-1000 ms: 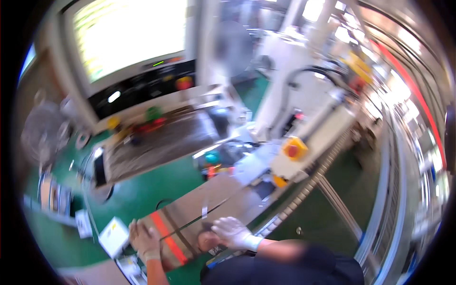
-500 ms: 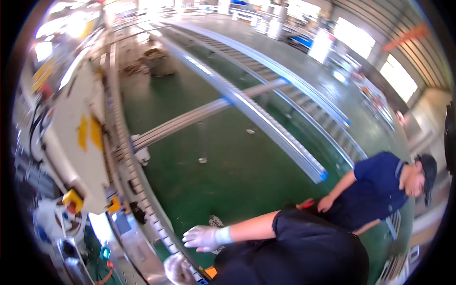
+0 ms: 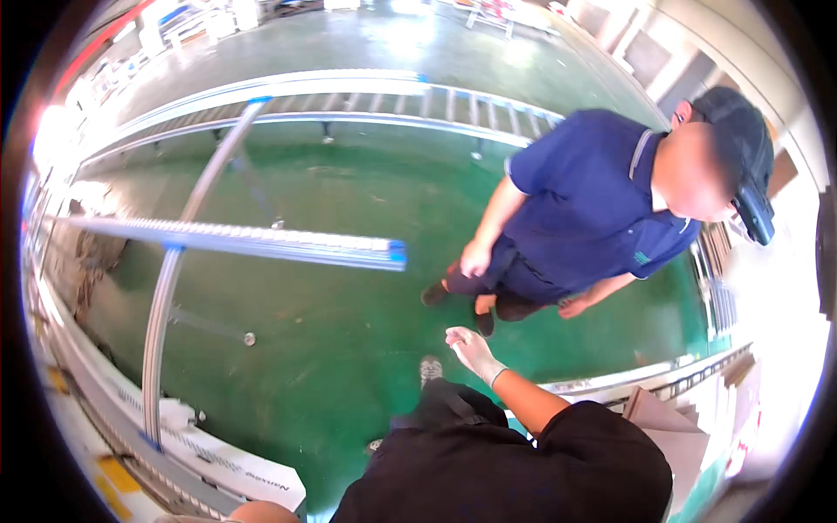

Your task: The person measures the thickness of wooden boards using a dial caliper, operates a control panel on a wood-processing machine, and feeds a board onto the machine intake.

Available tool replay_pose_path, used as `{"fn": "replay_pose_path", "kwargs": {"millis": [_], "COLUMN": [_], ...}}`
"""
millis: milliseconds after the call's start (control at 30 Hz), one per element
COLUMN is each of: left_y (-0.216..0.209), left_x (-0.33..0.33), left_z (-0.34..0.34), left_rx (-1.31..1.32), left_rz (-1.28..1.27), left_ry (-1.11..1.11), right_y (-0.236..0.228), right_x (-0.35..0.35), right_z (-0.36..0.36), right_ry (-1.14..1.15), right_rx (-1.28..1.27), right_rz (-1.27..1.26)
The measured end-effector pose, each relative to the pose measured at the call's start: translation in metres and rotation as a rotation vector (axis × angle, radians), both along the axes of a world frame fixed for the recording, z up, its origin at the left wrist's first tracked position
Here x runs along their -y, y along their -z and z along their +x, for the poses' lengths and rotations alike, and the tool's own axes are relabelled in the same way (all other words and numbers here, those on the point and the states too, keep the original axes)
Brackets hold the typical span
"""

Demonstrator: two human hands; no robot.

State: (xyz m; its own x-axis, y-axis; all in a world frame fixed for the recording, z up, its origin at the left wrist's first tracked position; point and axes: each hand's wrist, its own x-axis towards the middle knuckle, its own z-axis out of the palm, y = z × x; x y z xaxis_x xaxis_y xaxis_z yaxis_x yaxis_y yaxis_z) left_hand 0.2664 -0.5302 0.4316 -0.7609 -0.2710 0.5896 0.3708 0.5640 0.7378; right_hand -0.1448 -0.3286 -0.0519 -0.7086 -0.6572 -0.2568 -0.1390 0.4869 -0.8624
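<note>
My right hand (image 3: 473,353), in a pale glove, is held out in front of my body above the green floor (image 3: 331,375). Its fingers look loosely bent and apart, with nothing visible in them. The nearest thing to it is a co-worker (image 3: 584,209) in a navy shirt and dark cap, who stands just beyond, both arms low. A gap separates my hand from that person. Of my left arm (image 3: 260,512), only a piece of bare skin shows at the lower edge; the left hand itself is out of the picture.
A metal rail (image 3: 261,237) with blue end caps and a crossbar (image 3: 161,331) stand to the left. Behind runs a roller conveyor (image 3: 349,109). A white machine edge (image 3: 235,466) lies at lower left. Brown cardboard sheets (image 3: 667,427) stand at my right.
My view has swung right, away from the machine line towards the co-worker. My right hand has left the conveyor's side, and my left hand has gone out of view.
</note>
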Motion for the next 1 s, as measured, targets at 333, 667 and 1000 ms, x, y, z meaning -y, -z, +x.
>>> {"fn": "replay_pose_path", "kwargs": {"millis": [333, 667, 1000], "left_y": [0.032, 0.377, 0.394], "left_x": [0.067, 0.176, 0.277], "left_z": [-0.33, -0.456, -0.615], "left_rx": [-0.013, 0.812, 1.402], "left_rz": [-0.255, -0.489, -0.221], "left_ry": [0.087, -0.556, -0.096], "right_y": [0.032, -0.008, 0.005], "right_x": [-0.063, 0.118, 0.222], "right_z": [-0.134, -0.345, -0.543], "right_ry": [0.135, -0.094, -0.617], "right_rx": [0.115, 0.176, -0.058], "right_rz": [0.025, -0.088, 0.624]}}
